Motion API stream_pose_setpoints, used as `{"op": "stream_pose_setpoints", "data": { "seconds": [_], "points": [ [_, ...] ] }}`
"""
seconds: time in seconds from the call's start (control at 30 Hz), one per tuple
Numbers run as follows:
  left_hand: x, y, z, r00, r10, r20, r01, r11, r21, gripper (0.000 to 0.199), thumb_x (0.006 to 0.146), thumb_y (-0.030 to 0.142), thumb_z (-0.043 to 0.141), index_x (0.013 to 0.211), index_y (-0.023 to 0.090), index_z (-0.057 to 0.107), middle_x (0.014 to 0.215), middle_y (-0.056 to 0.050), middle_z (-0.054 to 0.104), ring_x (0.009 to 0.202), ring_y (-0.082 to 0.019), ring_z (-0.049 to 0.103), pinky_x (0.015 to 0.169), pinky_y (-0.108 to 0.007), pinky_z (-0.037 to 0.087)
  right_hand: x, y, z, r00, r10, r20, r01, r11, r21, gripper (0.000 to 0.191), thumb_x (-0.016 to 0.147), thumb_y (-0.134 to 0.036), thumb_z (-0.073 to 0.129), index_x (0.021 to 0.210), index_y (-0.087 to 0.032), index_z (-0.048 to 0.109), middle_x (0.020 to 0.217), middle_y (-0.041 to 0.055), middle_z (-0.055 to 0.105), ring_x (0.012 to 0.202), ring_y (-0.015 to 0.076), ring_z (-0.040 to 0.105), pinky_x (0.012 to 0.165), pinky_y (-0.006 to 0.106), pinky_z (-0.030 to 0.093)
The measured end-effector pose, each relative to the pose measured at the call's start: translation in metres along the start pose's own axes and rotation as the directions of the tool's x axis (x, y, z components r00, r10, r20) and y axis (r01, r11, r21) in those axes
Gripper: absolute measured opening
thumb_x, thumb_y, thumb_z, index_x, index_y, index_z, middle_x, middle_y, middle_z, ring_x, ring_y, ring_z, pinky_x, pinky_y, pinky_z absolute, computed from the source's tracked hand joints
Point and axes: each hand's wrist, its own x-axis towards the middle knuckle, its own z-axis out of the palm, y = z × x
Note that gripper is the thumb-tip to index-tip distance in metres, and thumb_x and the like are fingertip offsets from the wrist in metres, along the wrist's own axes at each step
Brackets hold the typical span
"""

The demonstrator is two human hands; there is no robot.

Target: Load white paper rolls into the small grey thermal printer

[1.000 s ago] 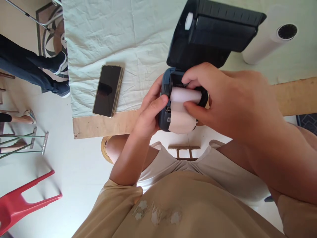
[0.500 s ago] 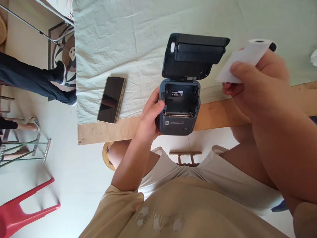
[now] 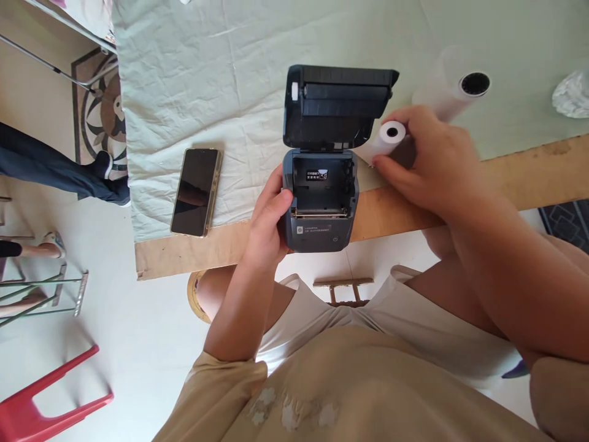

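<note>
My left hand grips the left side of a dark blue-grey portable printer, fingers closed around its edge. The printer's black lid is flipped up, and its paper compartment shows a small label inside with no roll in it. Just right of the printer, my right hand holds a small white paper roll between thumb and fingers. The roll's end, with its dark core hole, faces up toward me. Part of the roll lies behind the printer's edge and my fingers.
A phone lies left of the printer on the pale green cloth. Beyond my right hand stands a whitish cylinder with a dark opening. Crumpled clear plastic is at far right. A red stool stands on the floor; another person's legs show at left.
My right hand has moved left and down, bringing the paper roll beside the printer and turning its end toward me. The whitish cylinder behind it now shows. My left hand still holds the printer.
</note>
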Motion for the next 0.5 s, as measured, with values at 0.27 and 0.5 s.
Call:
{"op": "stream_pose_setpoints", "data": {
  "seconds": [0.27,0.5],
  "points": [
    [0.000,0.002,0.002,1.000,-0.021,-0.022,0.021,1.000,0.006,0.041,0.107,0.058,0.070,0.131,0.030,0.087,0.135,-0.005,0.088,0.159,-0.038,0.069,0.121,-0.048,0.068,0.000,0.025,-0.039,0.917,-0.010,-0.399,-0.032,0.995,-0.099,0.059,0.099,-0.027,0.082,0.156,-0.020,0.069,0.159,0.0214,0.067,0.147,0.0396,0.071,0.112,0.053,0.061],
    [0.002,0.003,0.004,0.999,-0.033,-0.033,0.033,0.999,0.006,0.042,0.105,0.060,0.072,0.129,0.029,0.087,0.117,-0.006,0.088,0.156,-0.037,0.072,0.119,-0.047,0.069,0.025,0.047,-0.028,0.882,0.456,-0.120,-0.463,0.885,-0.040,0.070,0.090,-0.019,0.093,0.152,-0.023,0.063,0.158,0.0199,0.055,0.149,0.0351,0.062,0.131,0.065,0.046]
  ]
}}
